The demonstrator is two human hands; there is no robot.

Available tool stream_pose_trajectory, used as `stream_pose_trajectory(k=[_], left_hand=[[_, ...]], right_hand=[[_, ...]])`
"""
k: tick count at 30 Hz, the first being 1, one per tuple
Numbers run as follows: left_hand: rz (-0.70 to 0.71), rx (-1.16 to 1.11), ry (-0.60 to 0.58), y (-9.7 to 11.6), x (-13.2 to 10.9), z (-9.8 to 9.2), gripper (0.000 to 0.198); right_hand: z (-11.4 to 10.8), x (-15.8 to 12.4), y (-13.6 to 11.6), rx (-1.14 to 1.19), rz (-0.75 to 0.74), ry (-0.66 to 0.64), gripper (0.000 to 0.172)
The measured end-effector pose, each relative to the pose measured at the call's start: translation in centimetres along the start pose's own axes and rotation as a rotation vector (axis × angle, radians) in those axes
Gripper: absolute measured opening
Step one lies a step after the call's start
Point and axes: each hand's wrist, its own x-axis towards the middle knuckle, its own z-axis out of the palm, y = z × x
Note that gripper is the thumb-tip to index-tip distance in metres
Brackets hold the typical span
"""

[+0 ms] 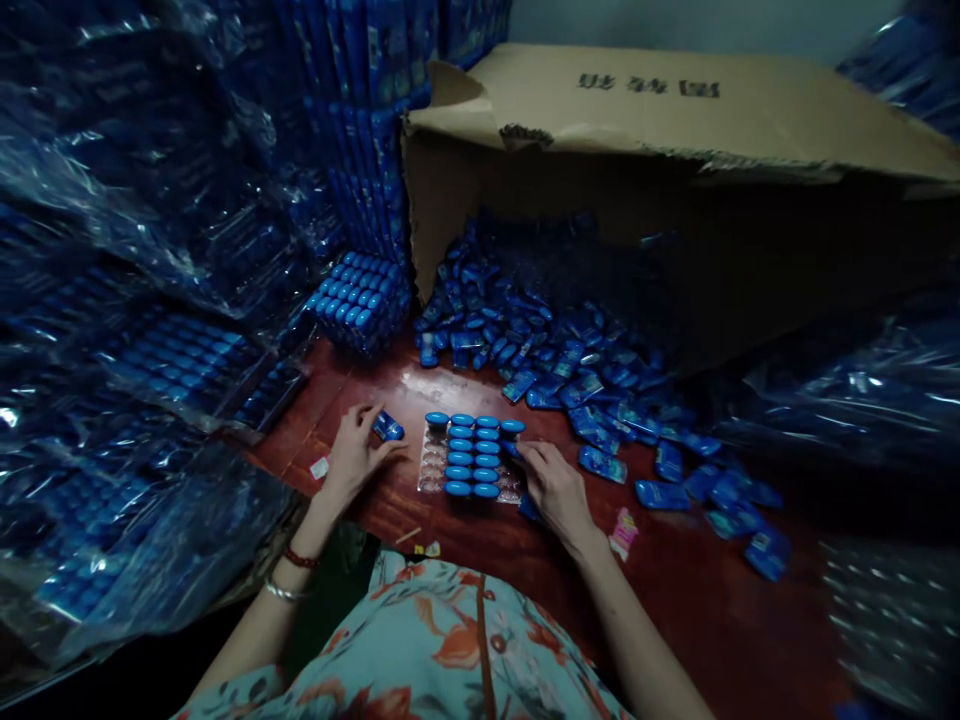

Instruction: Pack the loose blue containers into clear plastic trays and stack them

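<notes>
In front of me on the table lies a clear plastic tray (433,470). Glossy blue oval-topped pieces (472,460) fill its two middle columns and its far row. My left hand (356,450) is left of the tray, its fingers and thumb curled about a small blue pack (388,427) with a printed label. At the tray's right side, my right hand (553,488) pinches a blue piece (511,447) at the right column, just below the far row. The fingers partly cover that piece. Clear cavities show in both outer columns.
A big cardboard box (675,100) lies open towards me, with loose blue packs (517,320) spilling onto the red-brown table (420,520). A stack of filled trays (356,295) stands behind left. Wrapped blue bundles (150,180) rise at left. A pink scrap (623,533) lies right.
</notes>
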Motion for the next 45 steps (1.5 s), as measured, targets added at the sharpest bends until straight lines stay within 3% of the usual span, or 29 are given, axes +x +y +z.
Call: stream_pose_trajectory(k=[4,8,11,14,19,26,30,34,37,40,42,45], left_hand=[[0.019,0.202,-0.058,1.4,-0.5,1.3,0.042],[0.012,0.289,-0.092,0.8,0.1,1.0,0.035],[0.056,0.172,-0.095,0.9,-0.1,-0.5,0.034],[0.169,-0.050,-0.120,2.6,-1.0,-2.0,0.032],[0.279,-0.198,-0.187,5.6,-0.9,-1.9,0.029],[0.477,0.033,-0.323,6.1,1.4,-1.0,0.031],[0.609,0.209,-0.485,6.9,3.0,-1.6,0.029],[0.647,0.206,-0.531,7.3,4.5,-1.6,0.031],[0.650,0.165,-0.466,6.7,4.4,-0.9,0.032],[0.645,0.091,-0.314,5.7,3.3,-0.3,0.033],[0.610,-0.025,-0.188,5.2,2.9,0.0,0.030],[0.423,-0.235,-0.028,5.2,4.4,0.4,0.027]], right_hand=[[-1.8,1.9,-1.2,-0.229,0.000,-0.225,0.030],[-3.1,4.1,-1.6,-0.309,0.000,-0.441,0.030],[-3.4,5.0,-1.9,-0.339,0.003,-0.531,0.029],[-3.2,5.1,-2.3,-0.335,0.019,-0.557,0.029],[-2.9,4.4,-1.9,-0.294,0.038,-0.507,0.033],[-2.2,3.9,-1.6,-0.337,0.002,-0.417,0.034],[-0.9,3.0,-1.5,-0.408,-0.009,-0.244,0.033],[0.7,1.7,-0.5,-0.381,-0.042,-0.012,0.035],[1.2,1.2,0.0,-0.290,-0.075,0.061,0.034],[0.7,1.4,0.3,-0.140,-0.045,0.079,0.033],[0.3,2.3,0.7,-0.024,0.038,0.112,0.034],[-0.3,5.0,1.8,-0.006,0.221,0.171,0.037]])
